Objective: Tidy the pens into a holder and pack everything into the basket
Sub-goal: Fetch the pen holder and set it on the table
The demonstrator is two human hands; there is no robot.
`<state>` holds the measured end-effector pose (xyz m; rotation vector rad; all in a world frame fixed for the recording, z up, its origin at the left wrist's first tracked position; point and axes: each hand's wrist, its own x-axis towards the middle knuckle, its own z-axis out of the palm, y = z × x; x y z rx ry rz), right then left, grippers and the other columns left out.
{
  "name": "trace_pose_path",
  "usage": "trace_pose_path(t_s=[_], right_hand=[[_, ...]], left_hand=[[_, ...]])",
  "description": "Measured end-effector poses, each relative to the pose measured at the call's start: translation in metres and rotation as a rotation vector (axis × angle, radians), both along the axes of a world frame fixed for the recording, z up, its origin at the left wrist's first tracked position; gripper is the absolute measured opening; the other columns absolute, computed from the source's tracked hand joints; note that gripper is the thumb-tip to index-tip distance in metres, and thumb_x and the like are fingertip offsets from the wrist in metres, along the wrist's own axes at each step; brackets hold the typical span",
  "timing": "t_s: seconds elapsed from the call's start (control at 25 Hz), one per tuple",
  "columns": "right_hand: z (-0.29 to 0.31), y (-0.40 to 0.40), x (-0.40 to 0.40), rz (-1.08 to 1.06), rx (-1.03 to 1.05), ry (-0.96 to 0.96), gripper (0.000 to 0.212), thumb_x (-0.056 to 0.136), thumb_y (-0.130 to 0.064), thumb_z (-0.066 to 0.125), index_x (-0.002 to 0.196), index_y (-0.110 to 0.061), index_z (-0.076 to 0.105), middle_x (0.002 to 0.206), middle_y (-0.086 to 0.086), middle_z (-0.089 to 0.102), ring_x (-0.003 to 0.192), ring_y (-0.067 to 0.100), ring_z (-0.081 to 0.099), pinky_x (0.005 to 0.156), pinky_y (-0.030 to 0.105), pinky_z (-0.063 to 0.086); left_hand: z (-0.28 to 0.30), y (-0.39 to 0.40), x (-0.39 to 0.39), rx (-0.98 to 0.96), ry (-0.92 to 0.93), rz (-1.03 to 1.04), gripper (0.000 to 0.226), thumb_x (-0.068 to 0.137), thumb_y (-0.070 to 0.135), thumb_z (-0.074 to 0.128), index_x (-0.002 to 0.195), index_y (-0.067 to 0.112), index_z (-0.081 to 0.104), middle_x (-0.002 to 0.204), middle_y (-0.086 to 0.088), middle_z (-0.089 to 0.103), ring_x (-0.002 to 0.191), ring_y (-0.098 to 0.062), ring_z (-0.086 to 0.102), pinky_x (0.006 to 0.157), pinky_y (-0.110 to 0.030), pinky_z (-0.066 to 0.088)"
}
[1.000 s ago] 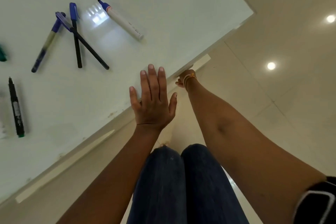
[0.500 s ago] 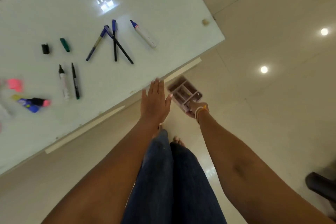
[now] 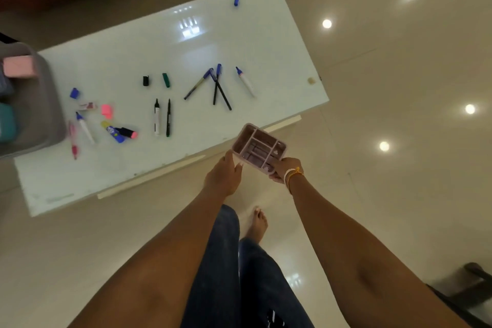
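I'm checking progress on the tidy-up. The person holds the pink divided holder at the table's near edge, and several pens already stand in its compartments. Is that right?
Not quite. In the head view the pink divided holder is held at the table's near edge, right hand gripping it and left hand touching its side, but its compartments are empty. The pens, such as the black ones, lie on the table.

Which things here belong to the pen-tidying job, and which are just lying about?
Job:
- pink pen holder, gripped by right hand, touched by left hand
- pens and markers on the white table
- loose caps
- grey basket

Lying about:
- dark chair on the floor
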<state>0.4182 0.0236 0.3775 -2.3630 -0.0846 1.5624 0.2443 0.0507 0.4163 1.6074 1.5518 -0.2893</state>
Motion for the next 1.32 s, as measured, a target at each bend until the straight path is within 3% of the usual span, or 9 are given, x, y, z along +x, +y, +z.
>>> trace_pose_path(t_s=[0.16, 0.24, 0.36, 0.48, 0.6, 0.68, 0.8, 0.96, 1.32], right_hand=[[-0.004, 0.055, -0.038, 0.168, 0.02, -0.066, 0.021, 0.07, -0.018, 0.074, 0.055, -0.014, 0.06, 0.069, 0.015, 0.067, 0.052, 0.026, 0.062, 0.066, 0.037, 0.06], [-0.019, 0.083, -0.058, 0.275, 0.032, -0.108, 0.018, 0.067, -0.025, 0.072, 0.056, -0.015, 0.062, 0.076, 0.015, 0.073, 0.067, 0.03, 0.07, 0.074, 0.041, 0.06], [-0.027, 0.118, -0.086, 0.399, 0.03, -0.12, 0.013, 0.075, -0.025, 0.066, 0.07, -0.013, 0.07, 0.086, 0.016, 0.075, 0.083, 0.031, 0.072, 0.082, 0.04, 0.059], [-0.025, 0.143, -0.105, 0.491, 0.027, -0.168, 0.02, 0.082, -0.018, 0.062, 0.092, -0.006, 0.074, 0.096, 0.017, 0.073, 0.093, 0.033, 0.069, 0.083, 0.029, 0.054], [-0.024, 0.158, -0.114, 0.624, -0.02, -0.161, 0.027, 0.086, -0.024, 0.059, 0.097, -0.003, 0.071, 0.103, 0.019, 0.071, 0.097, 0.035, 0.066, 0.087, 0.034, 0.053], [-0.016, 0.167, -0.116, 0.614, -0.042, -0.145, 0.032, 0.086, -0.034, 0.057, 0.091, -0.005, 0.067, 0.102, 0.019, 0.07, 0.089, 0.034, 0.065, 0.081, 0.036, 0.054], [0.003, 0.182, -0.111, 0.591, -0.008, -0.289, 0.04, 0.085, -0.044, 0.048, 0.089, -0.007, 0.063, 0.097, 0.014, 0.068, 0.088, 0.034, 0.062, 0.073, 0.035, 0.046], [0.015, 0.209, -0.099, 0.552, 0.033, -0.432, 0.037, 0.088, -0.035, 0.043, 0.096, -0.005, 0.063, 0.098, 0.014, 0.067, 0.086, 0.032, 0.06, 0.076, 0.036, 0.047], [-0.021, 0.269, -0.06, 0.565, 0.131, -0.499, 0.032, 0.094, -0.022, 0.048, 0.122, -0.009, 0.055, 0.121, 0.013, 0.061, 0.111, 0.029, 0.059, 0.084, 0.033, 0.047]], left_hand=[[-0.009, 0.035, -0.046, -0.034, -0.032, 0.099, 0.051, 0.093, 0.03, 0.042, 0.139, 0.016, 0.026, 0.133, -0.014, 0.054, 0.112, -0.036, 0.058, 0.092, -0.051, 0.05], [-0.014, 0.055, -0.07, -0.038, -0.03, 0.104, 0.045, 0.094, 0.029, 0.043, 0.137, 0.018, 0.031, 0.13, -0.013, 0.056, 0.11, -0.035, 0.059, 0.091, -0.048, 0.05], [-0.025, 0.084, -0.101, -0.045, -0.012, 0.062, 0.045, 0.098, 0.032, 0.04, 0.14, 0.02, 0.03, 0.136, -0.011, 0.052, 0.118, -0.034, 0.055, 0.095, -0.044, 0.046], [-0.031, 0.105, -0.123, -0.103, -0.045, 0.061, 0.049, 0.099, 0.031, 0.039, 0.144, 0.018, 0.025, 0.141, -0.013, 0.049, 0.124, -0.034, 0.052, 0.099, -0.043, 0.043], [-0.031, 0.118, -0.135, -0.127, -0.051, 0.037, 0.048, 0.1, 0.03, 0.038, 0.144, 0.015, 0.026, 0.141, -0.014, 0.049, 0.124, -0.033, 0.052, 0.098, -0.041, 0.043], [-0.023, 0.128, -0.138, -0.111, -0.04, 0.023, 0.046, 0.1, 0.029, 0.038, 0.142, 0.012, 0.029, 0.139, -0.015, 0.05, 0.124, -0.033, 0.051, 0.097, -0.041, 0.043], [-0.007, 0.148, -0.135, -0.043, -0.036, 0.018, 0.045, 0.1, 0.029, 0.039, 0.138, 0.008, 0.032, 0.136, -0.016, 0.051, 0.121, -0.032, 0.052, 0.093, -0.042, 0.044], [0.0, 0.183, -0.121, 0.034, -0.043, 0.05, 0.046, 0.099, 0.03, 0.04, 0.14, 0.011, 0.031, 0.138, -0.013, 0.049, 0.124, -0.031, 0.051, 0.095, -0.044, 0.045], [-0.023, 0.231, -0.087, 0.073, -0.07, 0.184, 0.044, 0.1, 0.029, 0.038, 0.141, 0.014, 0.034, 0.136, -0.013, 0.052, 0.124, -0.03, 0.052, 0.098, -0.044, 0.044]])
